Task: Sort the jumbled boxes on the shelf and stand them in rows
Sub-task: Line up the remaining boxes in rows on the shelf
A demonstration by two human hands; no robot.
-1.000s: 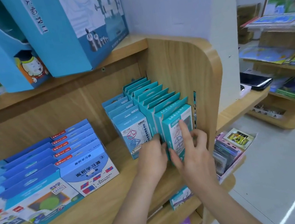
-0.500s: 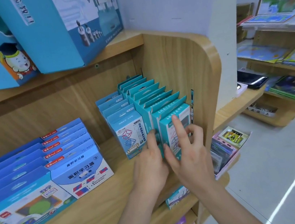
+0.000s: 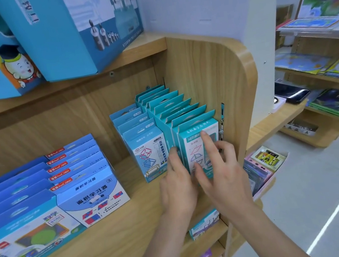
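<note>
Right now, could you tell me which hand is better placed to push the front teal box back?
Probably right. The right hand lays its index finger on the face of the front teal box, other fingers curled at its right edge. The left hand only touches the left side.

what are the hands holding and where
front teal box: right hand grips its right edge, forefinger flat on the face; left hand presses its left side

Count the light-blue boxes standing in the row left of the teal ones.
4 in single file: front box beside the left hand, second box, third box, rear box nearest the back panel. Others may hide behind.
</note>
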